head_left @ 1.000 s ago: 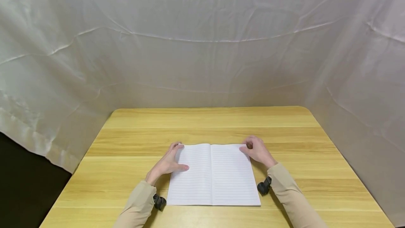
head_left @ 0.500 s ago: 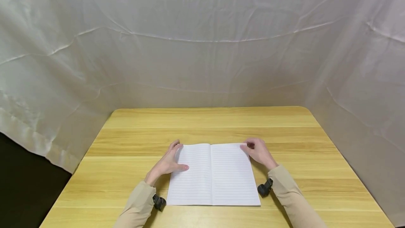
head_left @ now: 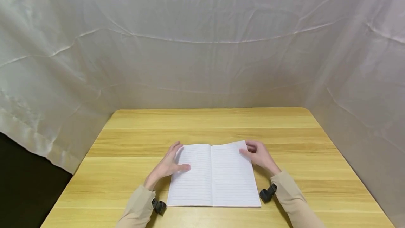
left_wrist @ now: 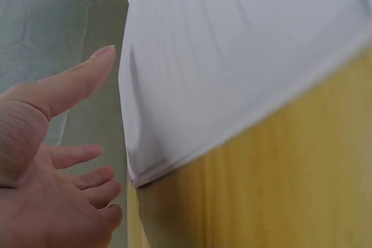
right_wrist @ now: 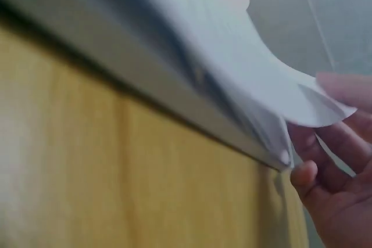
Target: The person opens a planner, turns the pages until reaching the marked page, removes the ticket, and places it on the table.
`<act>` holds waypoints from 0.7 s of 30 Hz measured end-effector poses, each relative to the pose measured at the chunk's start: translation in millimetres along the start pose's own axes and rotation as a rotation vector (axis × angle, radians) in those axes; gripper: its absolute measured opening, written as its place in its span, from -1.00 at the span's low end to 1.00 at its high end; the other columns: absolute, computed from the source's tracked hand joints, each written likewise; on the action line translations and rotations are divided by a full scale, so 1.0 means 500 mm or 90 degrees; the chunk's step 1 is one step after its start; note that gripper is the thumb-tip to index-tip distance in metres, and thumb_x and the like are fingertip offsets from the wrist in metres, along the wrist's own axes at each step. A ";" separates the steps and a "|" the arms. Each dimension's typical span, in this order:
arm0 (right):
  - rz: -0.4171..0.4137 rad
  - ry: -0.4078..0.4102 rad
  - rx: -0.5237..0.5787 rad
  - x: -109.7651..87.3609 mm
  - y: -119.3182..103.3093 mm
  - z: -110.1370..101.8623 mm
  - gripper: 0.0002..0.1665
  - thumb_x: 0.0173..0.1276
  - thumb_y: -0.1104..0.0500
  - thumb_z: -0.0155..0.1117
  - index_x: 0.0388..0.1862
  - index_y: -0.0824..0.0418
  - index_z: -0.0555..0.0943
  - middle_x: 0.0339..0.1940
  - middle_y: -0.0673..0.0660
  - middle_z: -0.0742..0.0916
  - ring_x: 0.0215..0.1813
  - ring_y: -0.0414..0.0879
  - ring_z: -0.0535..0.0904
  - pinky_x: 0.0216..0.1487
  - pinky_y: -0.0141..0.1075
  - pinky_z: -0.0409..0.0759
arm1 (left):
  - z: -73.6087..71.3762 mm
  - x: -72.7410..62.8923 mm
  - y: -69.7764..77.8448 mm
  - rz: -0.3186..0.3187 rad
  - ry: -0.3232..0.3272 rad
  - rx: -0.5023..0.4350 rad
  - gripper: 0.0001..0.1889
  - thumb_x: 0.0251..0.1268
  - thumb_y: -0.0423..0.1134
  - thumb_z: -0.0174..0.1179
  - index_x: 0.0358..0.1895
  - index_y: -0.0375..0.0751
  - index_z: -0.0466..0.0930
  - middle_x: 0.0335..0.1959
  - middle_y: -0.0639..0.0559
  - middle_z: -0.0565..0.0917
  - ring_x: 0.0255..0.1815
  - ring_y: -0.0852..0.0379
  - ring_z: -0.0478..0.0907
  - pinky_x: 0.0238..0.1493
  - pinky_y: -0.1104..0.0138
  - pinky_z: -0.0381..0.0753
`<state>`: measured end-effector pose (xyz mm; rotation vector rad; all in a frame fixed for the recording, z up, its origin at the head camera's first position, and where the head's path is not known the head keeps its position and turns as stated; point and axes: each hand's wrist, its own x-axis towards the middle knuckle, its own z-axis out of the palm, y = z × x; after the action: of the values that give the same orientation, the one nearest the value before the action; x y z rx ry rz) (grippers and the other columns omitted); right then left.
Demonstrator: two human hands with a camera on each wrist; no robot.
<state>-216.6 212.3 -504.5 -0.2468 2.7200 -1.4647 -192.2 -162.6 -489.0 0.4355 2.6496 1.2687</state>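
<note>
An open notebook (head_left: 232, 178) with white ruled pages lies on the wooden table. Over its left edge spreads my left hand (head_left: 167, 164), the thumb resting on the left page (head_left: 196, 185) and the fingers stretched along the upper left edge. That thumb and the looser fingers of the left hand (left_wrist: 52, 161) also show in the left wrist view. My right hand (head_left: 261, 156) pinches the right page (head_left: 232, 154) near its upper right corner. Seen from the right wrist, the lifted page (right_wrist: 290, 97) curves upward between thumb and fingers, apart from the stack below.
The wooden table (head_left: 202, 124) extends around the notebook. A pale fabric curtain (head_left: 202, 66) stands behind and at both sides. Small black cameras (head_left: 268, 193) are strapped at both wrists. A dark area (head_left: 25, 185) lies beyond the table at left.
The right page's upper corner has risen off the pages beneath, and my right hand has shifted slightly. My left hand has stayed nearly still.
</note>
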 end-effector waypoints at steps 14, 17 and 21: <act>-0.120 -0.216 0.091 -0.030 -0.055 -0.006 -0.45 0.69 0.04 -0.14 0.46 0.31 0.41 0.45 0.38 0.51 0.38 0.03 0.52 0.22 -0.25 0.64 | 0.022 0.009 0.027 0.092 0.065 -0.162 -0.35 0.48 -0.21 0.18 0.50 -0.41 0.20 0.45 -0.37 0.40 0.50 -0.30 0.31 0.58 -0.15 0.16; -0.151 -0.261 0.096 -0.029 -0.063 -0.005 -0.48 0.70 0.06 -0.19 0.47 0.24 0.42 0.47 0.35 0.50 0.25 -0.22 0.57 0.12 -0.27 0.68 | 0.027 0.012 0.035 0.130 0.051 -0.202 -0.39 0.49 -0.28 0.14 0.48 -0.46 0.19 0.37 -0.44 0.44 0.42 -0.34 0.39 0.55 -0.13 0.23; -0.171 -0.291 0.090 -0.029 -0.070 -0.002 -0.48 0.71 0.07 -0.21 0.48 0.22 0.41 0.46 0.36 0.50 0.03 -0.18 0.68 0.08 -0.19 0.69 | 0.032 0.014 0.045 0.160 0.033 -0.235 -0.42 0.50 -0.34 0.11 0.48 -0.47 0.18 0.31 -0.50 0.46 0.34 -0.41 0.45 0.46 0.03 0.45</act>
<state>-198.3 196.5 -475.4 -0.8507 2.2740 -1.4305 -190.0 -135.2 -481.7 0.6978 2.3750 1.8195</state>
